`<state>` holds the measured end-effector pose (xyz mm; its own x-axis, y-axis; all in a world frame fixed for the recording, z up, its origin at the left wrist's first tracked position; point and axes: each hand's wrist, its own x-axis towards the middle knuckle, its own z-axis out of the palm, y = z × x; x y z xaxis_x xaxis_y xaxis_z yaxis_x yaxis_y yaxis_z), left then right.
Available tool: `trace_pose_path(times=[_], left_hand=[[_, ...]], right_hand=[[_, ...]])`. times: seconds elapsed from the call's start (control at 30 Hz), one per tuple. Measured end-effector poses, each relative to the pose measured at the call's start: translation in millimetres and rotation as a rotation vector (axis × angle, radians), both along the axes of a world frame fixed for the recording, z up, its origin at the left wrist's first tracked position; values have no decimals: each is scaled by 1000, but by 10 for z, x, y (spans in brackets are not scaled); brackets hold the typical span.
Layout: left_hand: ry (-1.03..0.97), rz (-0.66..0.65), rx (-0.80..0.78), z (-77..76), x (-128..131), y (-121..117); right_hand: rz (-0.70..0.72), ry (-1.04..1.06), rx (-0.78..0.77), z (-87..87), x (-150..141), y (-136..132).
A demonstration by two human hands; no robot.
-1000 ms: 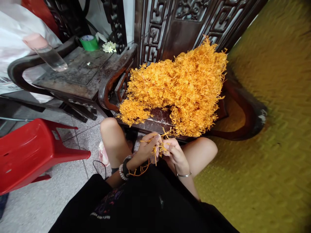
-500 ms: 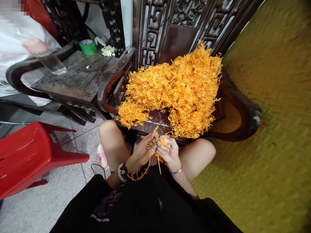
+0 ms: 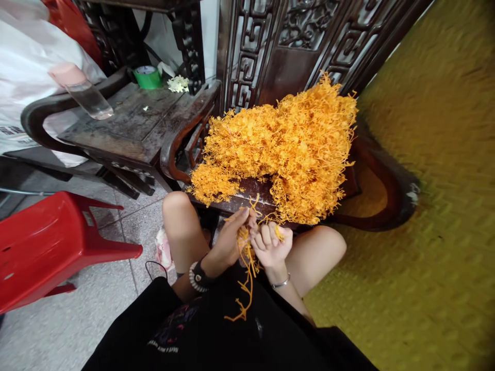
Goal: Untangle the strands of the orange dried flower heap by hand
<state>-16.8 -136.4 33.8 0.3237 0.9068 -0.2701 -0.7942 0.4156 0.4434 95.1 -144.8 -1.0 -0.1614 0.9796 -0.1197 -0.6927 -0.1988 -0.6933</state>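
Observation:
Above my lap, both hands are close together on thin orange branching strands (image 3: 247, 288), which hang down over the black shirt. My left hand (image 3: 228, 237) is closed, thumb and fingers pinching a small tangle of them. Beside it my right hand (image 3: 274, 248) is curled with its palm side up, and an orange bit (image 3: 279, 233) shows between its fingers. Just beyond the hands, a big heap of matching orange branching pieces (image 3: 278, 144) with tiny star-like ends covers much of a dark wooden chair seat (image 3: 257, 190).
Left of the chair, a dark wooden side table (image 3: 127, 123) bears green tape (image 3: 147, 77), pale yellow flower-like bits (image 3: 178, 84) and a tilted bottle with a pink cap (image 3: 87, 95). A red plastic stool (image 3: 46, 242) is at the left, and a white bag (image 3: 27, 77) lies behind the bottle.
The strand ends now dangle lower, below the hands. My right hand has turned and shifted slightly right, while my left keeps its pinch. The whole view has shifted a little.

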Motion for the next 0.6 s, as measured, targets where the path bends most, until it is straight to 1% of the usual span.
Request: trace_pose_path(times=[0.1, 0.17, 0.23, 0.3, 0.43, 0.5, 0.6], left_hand=[[118, 132, 62, -96, 6, -15], [160, 185, 62, -139, 10, -15], [178, 218, 55, -163, 18, -10], [191, 235, 35, -176, 27, 0], [218, 284, 33, -201, 36, 22], [222, 295, 40, -217, 40, 31], [235, 270, 28, -244, 54, 41]], right_hand=[[-56, -272, 81, 29, 44, -16], [-81, -435, 114, 35, 72, -20], [-83, -562, 113, 30, 72, -25], [-80, -627, 89, 18, 41, -35], [-48, -659, 60, 6, -53, -66], [-33, -724, 112, 9, -81, -82], [-17, -867, 225, 8, -95, -98]])
